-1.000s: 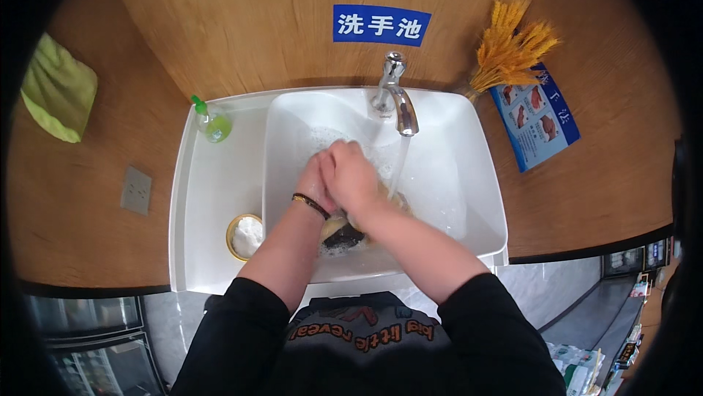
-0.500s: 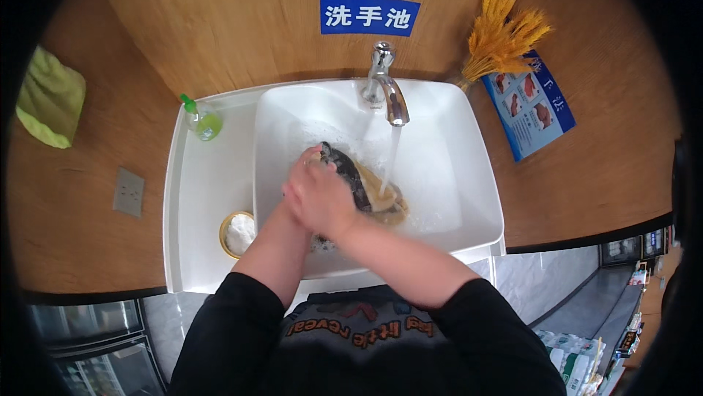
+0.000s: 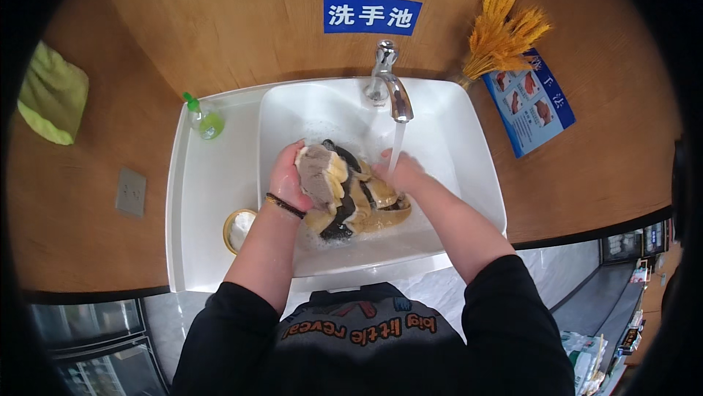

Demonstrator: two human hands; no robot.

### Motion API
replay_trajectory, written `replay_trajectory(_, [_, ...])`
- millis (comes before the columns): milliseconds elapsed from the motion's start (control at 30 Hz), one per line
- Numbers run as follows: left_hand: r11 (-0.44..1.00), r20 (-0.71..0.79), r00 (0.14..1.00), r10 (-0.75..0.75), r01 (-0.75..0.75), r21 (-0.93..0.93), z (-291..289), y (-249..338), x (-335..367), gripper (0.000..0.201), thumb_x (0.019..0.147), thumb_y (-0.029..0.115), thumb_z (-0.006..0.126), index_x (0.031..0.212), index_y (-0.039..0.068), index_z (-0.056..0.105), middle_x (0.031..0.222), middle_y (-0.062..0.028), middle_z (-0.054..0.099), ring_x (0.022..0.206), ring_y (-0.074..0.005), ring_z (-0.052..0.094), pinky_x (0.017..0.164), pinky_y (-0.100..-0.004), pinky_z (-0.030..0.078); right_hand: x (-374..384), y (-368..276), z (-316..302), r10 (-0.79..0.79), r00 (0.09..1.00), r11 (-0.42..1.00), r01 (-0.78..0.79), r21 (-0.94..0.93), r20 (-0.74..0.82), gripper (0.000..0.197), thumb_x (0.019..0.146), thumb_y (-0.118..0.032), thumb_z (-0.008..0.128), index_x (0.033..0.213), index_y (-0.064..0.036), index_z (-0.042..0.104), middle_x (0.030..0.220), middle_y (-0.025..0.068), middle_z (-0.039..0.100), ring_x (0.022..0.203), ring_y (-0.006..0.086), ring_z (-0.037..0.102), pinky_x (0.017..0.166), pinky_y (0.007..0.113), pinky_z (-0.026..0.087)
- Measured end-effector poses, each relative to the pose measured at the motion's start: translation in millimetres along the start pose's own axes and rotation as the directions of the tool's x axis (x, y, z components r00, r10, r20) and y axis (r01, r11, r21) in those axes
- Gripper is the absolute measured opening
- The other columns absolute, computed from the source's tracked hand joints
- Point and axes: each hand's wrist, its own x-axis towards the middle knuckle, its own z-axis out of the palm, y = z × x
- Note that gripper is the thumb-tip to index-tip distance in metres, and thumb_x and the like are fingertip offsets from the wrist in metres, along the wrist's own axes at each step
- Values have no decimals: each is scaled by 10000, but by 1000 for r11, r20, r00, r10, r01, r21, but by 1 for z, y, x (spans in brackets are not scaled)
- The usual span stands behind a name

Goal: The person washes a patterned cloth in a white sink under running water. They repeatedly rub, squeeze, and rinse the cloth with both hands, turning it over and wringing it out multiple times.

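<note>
A wet cloth [image 3: 364,209], patterned in black, tan and yellow, lies crumpled in the white sink basin [image 3: 461,176] among soap suds. My left hand [image 3: 287,178] is closed round a bunched, grey-and-pale-yellow part of it, raised at the left of the heap. A dark beaded bracelet [image 3: 285,205] circles my left wrist. At the right of the heap, my right hand [image 3: 405,172] is by the water stream, close to the cloth's upper edge; its fingers are partly hidden by the running water. The chrome tap [image 3: 395,95] is running.
On the ledge left of the basin stand a green-capped soap bottle [image 3: 209,123] and a bowl of white powder [image 3: 240,229]. A yellow-green towel [image 3: 55,95] hangs at the far left. Dried wheat stalks [image 3: 505,33] and a blue poster [image 3: 531,106] are at the right wall.
My hands were pressed together over the cloth; now they are apart. My left hand holds up a grey part of the cloth, and my right hand has moved right to the water stream.
</note>
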Motion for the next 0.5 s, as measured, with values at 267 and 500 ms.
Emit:
replay_trajectory(267, [999,-26,999,35,-34,20,-4,0,2,324,829,369,457,883,83,601,861,-63,632,807,-257,589,764,-381,464,-32,-25,40,-234,874,972,225,73,426,480,790,-391,557,1106,-39,473,1029,215,564,951,360,545,830,400,434])
replay_trajectory(500, [998,4,1000,-8,8,54,-8,-4,8,293,828,346,476,862,82,597,836,-65,633,799,-256,594,764,-389,468,-28,-21,4,89,737,993,-115,-6,670,331,843,-310,495,1033,-41,533,1014,164,575,859,296,582,743,368,484])
